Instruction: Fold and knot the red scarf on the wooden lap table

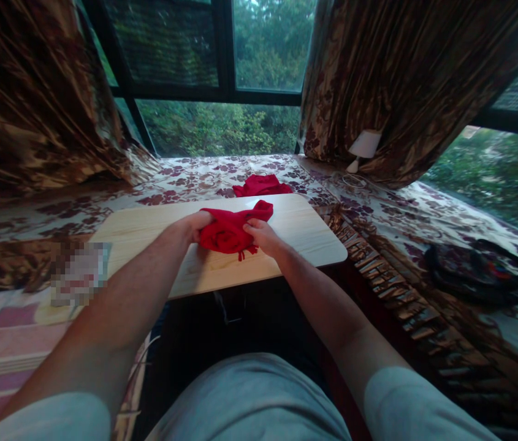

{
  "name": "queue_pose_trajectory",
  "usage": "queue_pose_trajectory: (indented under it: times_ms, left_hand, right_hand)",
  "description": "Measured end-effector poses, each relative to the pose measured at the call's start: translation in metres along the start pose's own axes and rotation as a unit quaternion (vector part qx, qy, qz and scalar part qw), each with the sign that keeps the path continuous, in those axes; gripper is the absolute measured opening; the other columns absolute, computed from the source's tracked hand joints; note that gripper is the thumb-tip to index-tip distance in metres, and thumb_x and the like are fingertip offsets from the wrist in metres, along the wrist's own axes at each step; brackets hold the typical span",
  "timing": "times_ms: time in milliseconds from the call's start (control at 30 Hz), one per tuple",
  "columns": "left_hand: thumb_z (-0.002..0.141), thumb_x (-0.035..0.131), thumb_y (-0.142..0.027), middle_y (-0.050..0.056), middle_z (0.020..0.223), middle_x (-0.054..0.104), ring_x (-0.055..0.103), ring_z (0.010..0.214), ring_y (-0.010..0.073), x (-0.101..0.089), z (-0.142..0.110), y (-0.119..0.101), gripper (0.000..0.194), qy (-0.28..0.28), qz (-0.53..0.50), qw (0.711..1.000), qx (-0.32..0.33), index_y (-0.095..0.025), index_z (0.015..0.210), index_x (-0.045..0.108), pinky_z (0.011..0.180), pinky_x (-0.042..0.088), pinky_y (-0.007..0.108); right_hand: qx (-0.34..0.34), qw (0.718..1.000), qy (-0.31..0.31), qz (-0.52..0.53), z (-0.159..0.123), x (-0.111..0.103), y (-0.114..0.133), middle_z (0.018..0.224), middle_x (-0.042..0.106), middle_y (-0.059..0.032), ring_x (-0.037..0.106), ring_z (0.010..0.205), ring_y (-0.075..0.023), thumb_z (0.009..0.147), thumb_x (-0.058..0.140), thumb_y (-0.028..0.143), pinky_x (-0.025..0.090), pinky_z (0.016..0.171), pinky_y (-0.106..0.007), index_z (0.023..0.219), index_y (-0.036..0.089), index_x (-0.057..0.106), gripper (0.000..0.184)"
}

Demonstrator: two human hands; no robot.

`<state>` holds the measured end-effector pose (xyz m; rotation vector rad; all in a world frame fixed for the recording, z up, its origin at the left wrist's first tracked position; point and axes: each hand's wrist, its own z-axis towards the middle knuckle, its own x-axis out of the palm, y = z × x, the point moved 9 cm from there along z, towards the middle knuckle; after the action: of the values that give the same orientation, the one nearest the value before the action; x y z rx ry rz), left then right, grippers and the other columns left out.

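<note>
The fingers (250, 226) of the right hand (264, 236) are closing on the right side of a bunched, rolled-looking red cloth (224, 237), the thumb lying along its near face. The left hand (196, 225) is gripping the opposite side, its fingertips disappearing behind the fabric, so how tightly they are curling I cannot tell. Both forearms are reaching forward, nearly straight and converging on the cloth, the left slanting in from the lower left and the right from the lower right. A loose end of the cloth is poking up beyond the right hand, and a short fringe is hanging below its near edge. The bundle is sitting on or just over the middle of a pale wooden tabletop (307, 229); which of the two is not showing clearly. Just beyond the far edge, a second red cloth (263, 185) is lying crumpled on a flower-patterned cover (203, 174). Over to the right, a dark bag-like container (479, 272) is resting on that cover, a few coloured bits showing inside, too blurred to name. Farther back, a small white lamp (365, 144) is standing before a brown curtain (360, 67).
</note>
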<state>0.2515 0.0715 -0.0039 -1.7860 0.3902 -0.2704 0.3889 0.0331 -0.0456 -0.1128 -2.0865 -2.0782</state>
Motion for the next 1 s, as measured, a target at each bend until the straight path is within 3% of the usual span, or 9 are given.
queue_pose_trajectory:
  times_ms: [133, 300, 433, 567, 700, 833, 1000]
  left_hand:
    - [0.065, 0.079, -0.028, 0.014, 0.087, 0.078, 0.073, 0.090, 0.0376, -0.006, -0.013, 0.021, 0.030, 0.079, -0.009, 0.993, -0.083, -0.015, 0.092, 0.078, 0.079, 0.061, 0.047]
    - [0.067, 0.076, -0.026, 0.014, 0.086, 0.077, 0.074, 0.075, 0.0254, -0.009, -0.023, 0.020, 0.033, 0.149, -0.056, 0.987, -0.029, -0.012, 0.096, 0.075, 0.075, 0.061, 0.037]
    - [0.068, 0.077, -0.023, 0.015, 0.093, 0.077, 0.074, 0.075, 0.0245, -0.002, -0.033, 0.020, 0.042, 0.184, -0.068, 0.980, -0.021, -0.011, 0.108, 0.073, 0.073, 0.061, 0.036]
    - [0.072, 0.074, -0.025, 0.018, 0.099, 0.077, 0.073, 0.074, 0.0251, 0.001, -0.034, 0.014, 0.040, 0.157, -0.059, 0.986, -0.025, -0.009, 0.108, 0.074, 0.070, 0.062, 0.034]
    - [0.074, 0.070, -0.029, 0.018, 0.097, 0.077, 0.071, 0.067, 0.0266, 0.007, -0.035, 0.018, 0.032, 0.139, -0.032, 0.984, -0.106, -0.010, 0.098, 0.077, 0.065, 0.061, 0.038]
    - [0.067, 0.072, -0.029, 0.018, 0.091, 0.077, 0.072, 0.072, 0.0319, 0.007, -0.040, 0.020, 0.028, 0.118, 0.014, 0.980, -0.161, -0.012, 0.087, 0.079, 0.066, 0.060, 0.040]
    - [0.055, 0.080, -0.027, 0.015, 0.077, 0.076, 0.073, 0.073, 0.0340, -0.005, -0.037, 0.017, 0.024, 0.079, 0.139, 0.980, -0.121, -0.015, 0.076, 0.078, 0.064, 0.059, 0.038]
  right_hand:
    - [-0.012, 0.999, -0.031, -0.026, 0.004, -0.012, -0.002, 0.063, 0.059, 0.0058, 0.051, 0.056, -0.0100, 0.083, 0.064, 0.031, 0.040, 0.052, -0.021, 0.078, 0.019, 0.059, 0.014]
    - [-0.027, 0.998, -0.059, 0.028, 0.009, -0.024, -0.008, 0.067, 0.060, 0.0052, 0.055, 0.063, -0.0115, 0.078, 0.067, 0.032, 0.045, 0.061, -0.022, 0.075, 0.020, 0.056, 0.017]
    - [-0.042, 0.996, -0.057, 0.057, 0.011, -0.028, -0.012, 0.071, 0.063, 0.0044, 0.060, 0.070, -0.0132, 0.075, 0.069, 0.033, 0.049, 0.068, -0.024, 0.078, 0.021, 0.056, 0.018]
    - [-0.053, 0.995, -0.041, 0.069, 0.012, -0.027, -0.012, 0.072, 0.064, 0.0042, 0.062, 0.070, -0.0132, 0.073, 0.069, 0.032, 0.050, 0.069, -0.024, 0.079, 0.020, 0.058, 0.017]
    - [-0.043, 0.995, -0.048, 0.071, 0.010, -0.027, -0.011, 0.076, 0.068, 0.0025, 0.064, 0.072, -0.0136, 0.074, 0.068, 0.033, 0.052, 0.073, -0.026, 0.080, 0.020, 0.059, 0.018]
    - [-0.032, 0.996, -0.074, 0.024, 0.006, -0.030, -0.011, 0.074, 0.067, 0.0020, 0.065, 0.075, -0.0157, 0.075, 0.071, 0.038, 0.051, 0.070, -0.026, 0.077, 0.021, 0.056, 0.023]
    - [-0.038, 0.998, -0.039, 0.032, 0.001, -0.027, -0.002, 0.069, 0.065, 0.0016, 0.064, 0.073, -0.0163, 0.070, 0.074, 0.039, 0.050, 0.069, -0.027, 0.072, 0.021, 0.056, 0.026]
